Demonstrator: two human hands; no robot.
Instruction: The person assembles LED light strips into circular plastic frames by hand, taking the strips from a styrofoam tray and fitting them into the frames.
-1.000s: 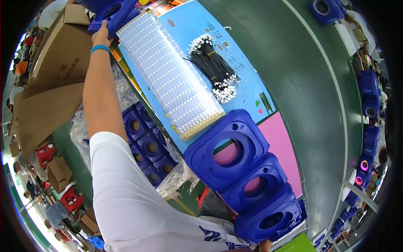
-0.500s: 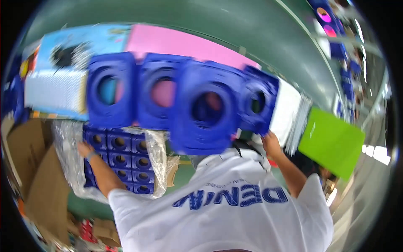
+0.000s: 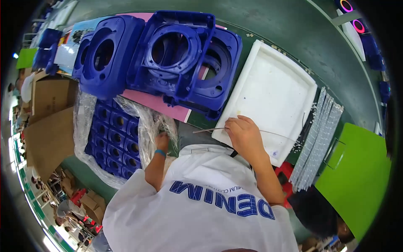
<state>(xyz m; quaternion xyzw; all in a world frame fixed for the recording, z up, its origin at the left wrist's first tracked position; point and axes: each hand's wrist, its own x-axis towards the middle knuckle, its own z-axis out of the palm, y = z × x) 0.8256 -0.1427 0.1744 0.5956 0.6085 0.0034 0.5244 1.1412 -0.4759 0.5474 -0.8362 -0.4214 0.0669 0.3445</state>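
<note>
My right hand (image 3: 245, 136) is pinched on a thin wire (image 3: 201, 131), over the near-left edge of a shallow white foam tray (image 3: 277, 92). One end of the wire sticks out to the left; the rest trails right across the tray. Low beside the clear plastic liner (image 3: 149, 126) is my left hand (image 3: 162, 140), its fingers blurred and partly hidden. Several blue plastic housings (image 3: 113, 50) with large round openings stand at the left of the bench. An open-backed blue housing (image 3: 172, 75) shows its inside.
Under the liner lies a stack of blue parts (image 3: 115, 136) beside an open carton (image 3: 54, 138). Grey-white sleeved strips (image 3: 317, 138) and black cables lie right of the tray, then a green panel (image 3: 357, 176). A pink sheet (image 3: 168, 109) lies beneath the housings.
My view has turned, so the housings appear farther left. My right hand has come over the tray with the wire in it. My left hand has moved from the liner's left side to its right.
</note>
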